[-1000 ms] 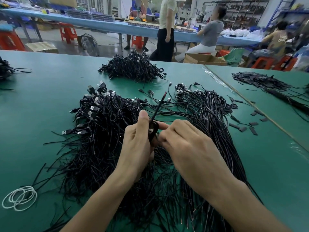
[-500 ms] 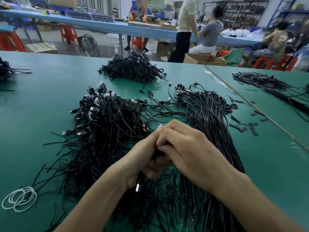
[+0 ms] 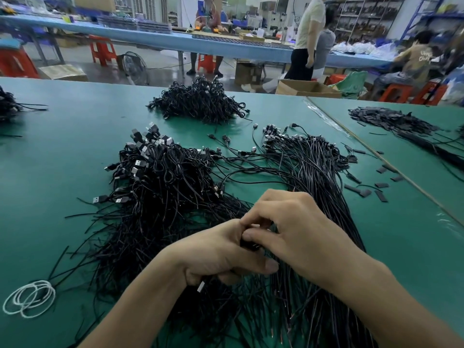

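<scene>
Both hands have sunk lower and closed together since a second ago, and the cable end that stood up between them is now folded out of sight.

At eight o'clock from the hands lie thin white loops (image 3: 29, 298), limp and stringy on the matt green table (image 3: 62, 151). At eleven o'clock is a tangled heap (image 3: 160, 177) of black cables, its top bristling with square, metal-faced plugs.

The left hand (image 3: 221, 257) is curled round one cable (image 3: 249, 243), thumb laid across. A silver plug tip (image 3: 200, 287) pokes out under the palm at six o'clock. So the cable sits right between the two hands, above the pile. The right hand (image 3: 301, 234) pinches the same small black bundle with thumb and fingertips, knuckles arched over it.

At one o'clock a long sheaf of straight cables (image 3: 313, 172) fans away, thin, smooth and slightly glossy, with bare copper glinting at the near ends. At three o'clock short flat black pieces (image 3: 364, 192) are scattered. At twelve o'clock, well apart, sits a far mound of bundled cables (image 3: 200, 101).

I'd judge they are mid-way through folding this one cable into a tight coil. The next move likely calls for a firm pinch while the loose tail is wrapped or tucked, or the springy wire will unwind.
</scene>
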A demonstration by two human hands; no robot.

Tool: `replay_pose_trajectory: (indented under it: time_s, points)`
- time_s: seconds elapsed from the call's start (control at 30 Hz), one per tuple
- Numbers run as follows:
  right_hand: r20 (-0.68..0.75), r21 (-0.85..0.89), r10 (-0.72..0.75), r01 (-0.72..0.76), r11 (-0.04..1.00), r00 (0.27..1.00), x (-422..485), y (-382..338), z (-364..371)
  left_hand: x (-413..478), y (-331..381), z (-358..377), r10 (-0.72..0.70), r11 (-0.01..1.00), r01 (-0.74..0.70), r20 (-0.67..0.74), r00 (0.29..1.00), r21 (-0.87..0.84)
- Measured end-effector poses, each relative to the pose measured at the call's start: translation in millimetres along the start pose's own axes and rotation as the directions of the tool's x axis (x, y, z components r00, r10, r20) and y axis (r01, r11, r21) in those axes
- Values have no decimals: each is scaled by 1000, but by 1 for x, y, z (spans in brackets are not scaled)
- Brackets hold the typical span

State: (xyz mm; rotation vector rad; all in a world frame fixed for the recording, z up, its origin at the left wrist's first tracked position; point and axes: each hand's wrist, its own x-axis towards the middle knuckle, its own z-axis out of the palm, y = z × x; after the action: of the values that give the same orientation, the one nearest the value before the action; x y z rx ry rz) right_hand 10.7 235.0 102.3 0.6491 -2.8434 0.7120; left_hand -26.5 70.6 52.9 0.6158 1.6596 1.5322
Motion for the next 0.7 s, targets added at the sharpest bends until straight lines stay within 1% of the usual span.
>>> replay_pose_trajectory:
  time_s: [0.13,0.3,0.47,0.6,0.67,0.7]
  points:
    - [-57,-96,4,-10,995,998,-1,-6,3,-1,2,-1,21,1000,-21,-7,1000,11]
    - [10,-79,102,-101,992,995,0,-4,5,-2,6,3,39,992,-32,-60,997,123]
    - [19,-87,137,-135,987,990,-2,-5,7,-1,6,5,71,980,-57,-66,995,188]
    - [15,-69,99,-98,993,995,-1,-4,8,-2,6,7,111,991,-105,-74,991,85]
    - [4,-67,61,-60,996,998,-2,-3,8,-1,5,5,75,997,-75,-116,990,8]
    - [-8,-65,40,-41,997,999,-2,-2,7,0,4,4,51,995,-62,-127,991,-80]
